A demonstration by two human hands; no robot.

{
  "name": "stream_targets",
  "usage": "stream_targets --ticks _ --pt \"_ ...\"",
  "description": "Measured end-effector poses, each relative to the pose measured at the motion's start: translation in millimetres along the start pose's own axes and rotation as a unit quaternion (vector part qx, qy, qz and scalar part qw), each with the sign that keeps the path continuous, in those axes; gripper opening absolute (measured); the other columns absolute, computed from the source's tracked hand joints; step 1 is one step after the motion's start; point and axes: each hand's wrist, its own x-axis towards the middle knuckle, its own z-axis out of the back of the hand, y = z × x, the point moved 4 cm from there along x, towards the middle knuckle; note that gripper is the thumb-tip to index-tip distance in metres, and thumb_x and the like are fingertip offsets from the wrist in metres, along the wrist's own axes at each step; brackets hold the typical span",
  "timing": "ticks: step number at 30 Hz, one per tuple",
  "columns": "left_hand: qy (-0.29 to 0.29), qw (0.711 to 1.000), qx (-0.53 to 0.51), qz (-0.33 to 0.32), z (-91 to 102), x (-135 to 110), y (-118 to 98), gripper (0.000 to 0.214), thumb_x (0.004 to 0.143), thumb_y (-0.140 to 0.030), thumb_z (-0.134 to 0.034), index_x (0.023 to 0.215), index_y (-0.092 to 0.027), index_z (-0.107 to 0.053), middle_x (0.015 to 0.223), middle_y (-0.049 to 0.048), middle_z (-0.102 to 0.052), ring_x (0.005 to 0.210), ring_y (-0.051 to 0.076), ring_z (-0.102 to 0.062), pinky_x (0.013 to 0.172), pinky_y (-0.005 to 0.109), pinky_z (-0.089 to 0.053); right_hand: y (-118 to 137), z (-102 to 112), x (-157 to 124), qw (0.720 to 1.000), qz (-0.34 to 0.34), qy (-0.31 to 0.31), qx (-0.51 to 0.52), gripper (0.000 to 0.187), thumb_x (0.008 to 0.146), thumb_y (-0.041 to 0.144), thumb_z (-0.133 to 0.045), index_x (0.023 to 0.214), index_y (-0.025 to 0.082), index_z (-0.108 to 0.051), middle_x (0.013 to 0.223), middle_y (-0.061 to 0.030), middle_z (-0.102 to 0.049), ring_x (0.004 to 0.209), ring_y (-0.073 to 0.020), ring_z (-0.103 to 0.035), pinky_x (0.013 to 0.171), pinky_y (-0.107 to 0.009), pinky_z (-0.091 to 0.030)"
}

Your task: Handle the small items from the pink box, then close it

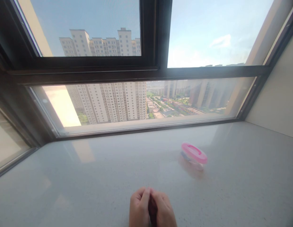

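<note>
My left hand (139,206) and my right hand (163,208) are side by side at the bottom middle of the head view, over the pale sill. Both are closed, with fingers curled inward and the thumbs meeting at the top. A dark, shaded gap runs between them. Whatever the curled fingers may hold is hidden. Farther off to the right lies a small oblong box with a pink lid (195,153) and a see-through lower part. Its contents are too blurred to name, and neither hand touches it.
The glossy pale sill (89,176) stretches below a dark-framed window (158,74). A white wall (278,91) borders it on the right, and another window frame (20,126) on the left. Tall buildings (113,101) stand outside beyond the glass.
</note>
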Motion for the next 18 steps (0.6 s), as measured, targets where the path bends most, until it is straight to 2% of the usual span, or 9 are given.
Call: stream_targets --ticks 8,11,14,16,18 --pt "0.005 1.000 0.006 -0.004 0.7 0 1 0.034 0.065 -0.040 -0.066 0.049 -0.020 -0.044 0.049 -0.0060 -0.034 0.049 0.010 -0.031 0.046 0.023 -0.027 -5 -1 3 0.999 -0.007 -0.028 0.019 0.029 0.064 0.045 -0.072 0.060 0.020 -0.059 0.055 0.0002 -0.054 0.056 -0.0164 -0.050 0.054 -0.028 -0.042" --pt "-0.005 1.000 0.004 0.001 -1.7 -2 -4 0.033 0.063 -0.040 -0.066 0.048 -0.020 -0.044 0.049 -0.0059 -0.034 0.049 0.010 -0.032 0.045 0.023 -0.027 -7 1 4 0.998 -0.005 -0.059 0.014 0.032 0.060 0.049 -0.071 0.059 0.020 -0.059 0.054 -0.0006 -0.054 0.056 -0.0172 -0.049 0.052 -0.029 -0.042" --pt "-0.024 1.000 -0.001 0.009 -6.0 -7 -12 0.034 0.058 -0.042 -0.066 0.045 -0.021 -0.042 0.046 -0.0062 -0.034 0.047 0.010 -0.030 0.044 0.023 -0.026 3 -1 0 0.997 -0.008 -0.079 0.006 0.034 0.054 0.050 -0.071 0.054 0.021 -0.055 0.053 -0.0008 -0.052 0.055 -0.0172 -0.048 0.050 -0.029 -0.041" --pt "-0.034 0.999 -0.008 0.011 -9.0 -9 -19 0.034 0.057 -0.042 -0.064 0.043 -0.022 -0.040 0.045 -0.0066 -0.033 0.046 0.009 -0.028 0.043 0.023 -0.025 13 -6 -5 0.999 -0.020 -0.037 -0.015 0.032 0.052 0.047 -0.073 0.053 0.021 -0.054 0.053 0.0000 -0.050 0.054 -0.0161 -0.046 0.050 -0.028 -0.041" --pt "-0.040 0.999 -0.009 0.014 -10.9 -11 -22 0.034 0.056 -0.042 -0.062 0.042 -0.023 -0.038 0.044 -0.0072 -0.031 0.046 0.009 -0.026 0.042 0.023 -0.024 21 -7 -8 0.999 -0.025 -0.032 -0.023 0.033 0.050 0.047 -0.073 0.052 0.020 -0.055 0.054 0.0001 -0.049 0.054 -0.0153 -0.045 0.050 -0.028 -0.041"
